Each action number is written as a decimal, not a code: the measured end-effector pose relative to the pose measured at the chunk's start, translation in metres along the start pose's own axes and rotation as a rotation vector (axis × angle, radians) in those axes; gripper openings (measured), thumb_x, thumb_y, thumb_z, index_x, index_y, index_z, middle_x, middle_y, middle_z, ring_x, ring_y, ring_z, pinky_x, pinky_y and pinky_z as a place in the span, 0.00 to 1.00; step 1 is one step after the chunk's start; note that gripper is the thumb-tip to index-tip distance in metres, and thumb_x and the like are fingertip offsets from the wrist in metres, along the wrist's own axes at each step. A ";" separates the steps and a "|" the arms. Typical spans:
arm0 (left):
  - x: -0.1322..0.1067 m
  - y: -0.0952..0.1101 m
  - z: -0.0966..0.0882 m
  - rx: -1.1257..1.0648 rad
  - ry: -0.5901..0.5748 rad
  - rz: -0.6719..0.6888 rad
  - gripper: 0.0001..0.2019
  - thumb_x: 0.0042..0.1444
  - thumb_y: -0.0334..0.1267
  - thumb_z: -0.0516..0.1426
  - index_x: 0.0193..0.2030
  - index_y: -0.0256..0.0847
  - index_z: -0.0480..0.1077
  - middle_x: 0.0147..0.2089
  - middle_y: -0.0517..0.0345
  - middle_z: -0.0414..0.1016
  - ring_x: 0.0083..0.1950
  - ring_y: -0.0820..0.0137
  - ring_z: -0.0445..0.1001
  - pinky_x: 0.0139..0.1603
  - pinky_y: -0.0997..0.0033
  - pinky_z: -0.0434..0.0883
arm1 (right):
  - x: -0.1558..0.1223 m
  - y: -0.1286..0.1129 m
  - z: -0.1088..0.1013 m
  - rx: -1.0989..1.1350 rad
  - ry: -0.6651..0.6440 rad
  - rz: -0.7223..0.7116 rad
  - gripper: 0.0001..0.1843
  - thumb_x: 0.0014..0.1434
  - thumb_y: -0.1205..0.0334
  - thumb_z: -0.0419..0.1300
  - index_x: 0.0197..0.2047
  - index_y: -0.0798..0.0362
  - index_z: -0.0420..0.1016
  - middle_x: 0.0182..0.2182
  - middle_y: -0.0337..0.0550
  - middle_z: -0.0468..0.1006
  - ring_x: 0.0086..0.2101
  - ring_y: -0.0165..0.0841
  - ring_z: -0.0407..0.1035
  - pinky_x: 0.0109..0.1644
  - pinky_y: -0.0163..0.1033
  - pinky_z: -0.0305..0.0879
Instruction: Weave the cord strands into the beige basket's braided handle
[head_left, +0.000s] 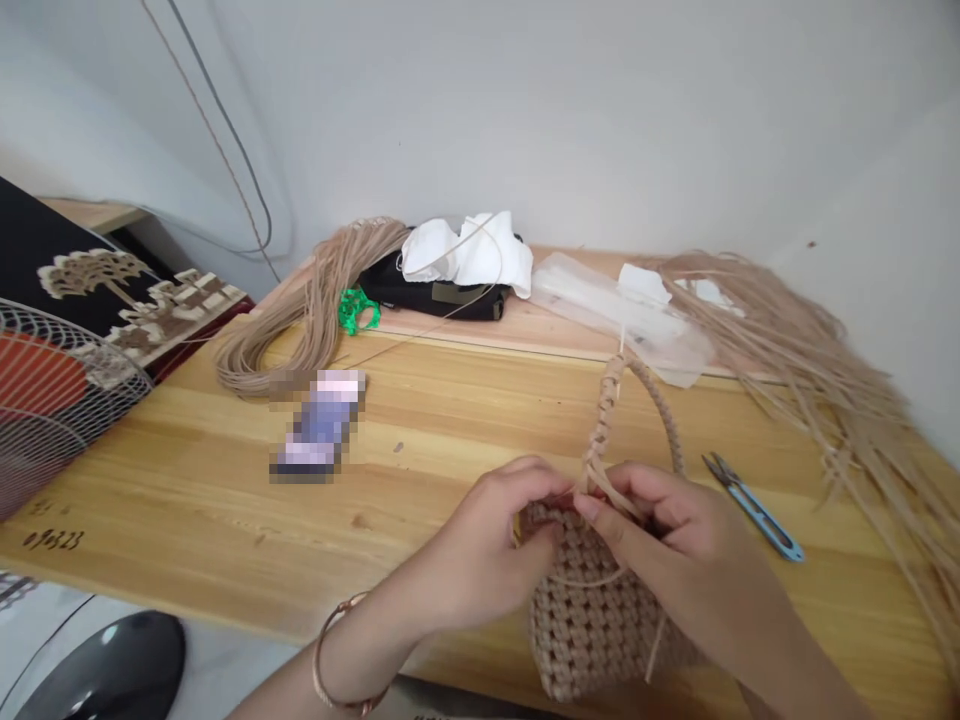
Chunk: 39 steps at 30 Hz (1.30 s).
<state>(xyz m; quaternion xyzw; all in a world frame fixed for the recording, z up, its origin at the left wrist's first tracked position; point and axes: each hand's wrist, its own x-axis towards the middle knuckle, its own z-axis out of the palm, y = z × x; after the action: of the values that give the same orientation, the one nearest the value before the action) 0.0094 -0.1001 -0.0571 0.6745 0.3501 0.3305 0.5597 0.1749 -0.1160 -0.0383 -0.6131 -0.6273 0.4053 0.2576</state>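
Note:
A small woven tan bag (592, 620) stands at the table's front edge, tilted slightly. Its braided handle (603, 410) arches up and away, and loose strands cross at the handle's near base. My left hand (517, 530) is closed on the bag's rim at the left, fingertips near the base of the handle. With thumb and fingers pinched, my right hand (667, 520) grips a tan cord (611, 492) there. Between the two hands the fingertips nearly meet. A thin cord end hangs down the bag's front. My hands hide part of the rim.
Blue thread snips (757, 508) lie right of the bag. Loose tan cords (810, 350) spread at right, and a cord bundle (315, 310) lies at left. A phone (321, 425), black pouch (435, 295), white cloth (487, 252) and plastic bag (622, 310) are also there.

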 end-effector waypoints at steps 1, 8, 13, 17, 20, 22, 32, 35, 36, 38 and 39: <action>0.001 0.003 0.002 0.036 0.015 0.026 0.19 0.47 0.17 0.50 0.41 0.39 0.73 0.38 0.57 0.70 0.42 0.69 0.68 0.44 0.72 0.65 | 0.000 -0.002 0.000 -0.019 0.032 -0.014 0.12 0.54 0.54 0.54 0.27 0.52 0.71 0.20 0.38 0.71 0.22 0.31 0.64 0.24 0.34 0.57; 0.005 0.003 0.019 0.154 0.182 0.118 0.08 0.56 0.28 0.51 0.35 0.37 0.71 0.34 0.55 0.69 0.40 0.68 0.67 0.41 0.71 0.64 | -0.006 -0.010 -0.001 -0.004 0.118 -0.086 0.11 0.56 0.56 0.54 0.28 0.53 0.71 0.21 0.38 0.71 0.24 0.31 0.64 0.26 0.34 0.59; 0.004 -0.001 0.016 0.163 0.210 0.074 0.11 0.56 0.30 0.53 0.46 0.39 0.68 0.36 0.56 0.71 0.38 0.69 0.68 0.40 0.71 0.64 | -0.007 -0.004 -0.012 0.166 -0.009 -0.102 0.12 0.57 0.57 0.56 0.41 0.53 0.74 0.25 0.37 0.73 0.24 0.29 0.63 0.25 0.31 0.58; 0.004 0.005 0.009 0.131 0.164 0.047 0.19 0.53 0.28 0.55 0.53 0.40 0.64 0.39 0.56 0.72 0.41 0.68 0.69 0.44 0.69 0.65 | -0.006 -0.001 -0.014 0.146 -0.022 -0.139 0.14 0.59 0.57 0.54 0.44 0.52 0.75 0.26 0.38 0.75 0.27 0.31 0.67 0.26 0.32 0.59; 0.004 0.007 0.003 0.008 0.085 0.069 0.14 0.50 0.29 0.57 0.46 0.37 0.68 0.43 0.52 0.70 0.45 0.67 0.69 0.47 0.67 0.65 | -0.004 -0.001 -0.007 0.138 -0.026 -0.185 0.13 0.59 0.60 0.54 0.43 0.51 0.77 0.29 0.40 0.78 0.33 0.34 0.71 0.34 0.34 0.64; 0.003 0.005 -0.001 -0.091 0.070 0.076 0.11 0.52 0.34 0.58 0.43 0.36 0.69 0.43 0.52 0.68 0.44 0.66 0.68 0.45 0.68 0.67 | -0.003 -0.001 0.000 0.143 -0.032 -0.207 0.12 0.59 0.60 0.54 0.41 0.51 0.77 0.31 0.40 0.78 0.35 0.36 0.72 0.38 0.35 0.65; -0.006 -0.021 -0.002 -0.428 0.251 -0.149 0.13 0.50 0.45 0.61 0.33 0.36 0.72 0.34 0.58 0.66 0.34 0.73 0.69 0.32 0.75 0.71 | -0.004 -0.006 0.025 -0.079 -0.102 -0.169 0.12 0.60 0.65 0.50 0.36 0.54 0.75 0.28 0.41 0.78 0.28 0.33 0.69 0.32 0.34 0.59; -0.005 -0.028 -0.002 -0.466 0.324 -0.201 0.15 0.47 0.47 0.63 0.31 0.35 0.72 0.31 0.59 0.68 0.32 0.74 0.68 0.32 0.75 0.71 | -0.007 -0.003 0.024 -0.054 -0.133 -0.109 0.12 0.60 0.65 0.50 0.37 0.51 0.74 0.31 0.40 0.78 0.31 0.33 0.70 0.34 0.35 0.60; -0.005 -0.030 -0.002 -0.482 0.353 -0.228 0.16 0.46 0.48 0.63 0.31 0.35 0.72 0.30 0.60 0.68 0.31 0.75 0.68 0.32 0.76 0.71 | -0.007 -0.001 0.022 -0.031 -0.144 -0.089 0.12 0.60 0.64 0.50 0.39 0.50 0.74 0.32 0.39 0.78 0.32 0.34 0.71 0.35 0.35 0.61; -0.004 -0.034 -0.004 -0.518 0.391 -0.276 0.17 0.44 0.48 0.64 0.30 0.35 0.72 0.28 0.60 0.69 0.31 0.75 0.68 0.31 0.77 0.71 | -0.008 0.001 0.018 0.001 -0.176 -0.034 0.13 0.60 0.62 0.50 0.42 0.50 0.74 0.29 0.38 0.77 0.33 0.34 0.71 0.37 0.36 0.62; -0.003 -0.036 -0.004 -0.537 0.399 -0.293 0.17 0.43 0.48 0.65 0.30 0.35 0.72 0.27 0.61 0.69 0.30 0.75 0.68 0.31 0.77 0.71 | -0.008 0.001 0.016 0.009 -0.191 0.000 0.13 0.61 0.61 0.50 0.44 0.51 0.74 0.28 0.38 0.76 0.33 0.34 0.71 0.37 0.36 0.62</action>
<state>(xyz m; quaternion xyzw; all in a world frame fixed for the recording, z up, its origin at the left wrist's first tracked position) 0.0006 -0.0960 -0.0918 0.3686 0.4459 0.4520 0.6789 0.1634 -0.1267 -0.0468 -0.5704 -0.6470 0.4650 0.1993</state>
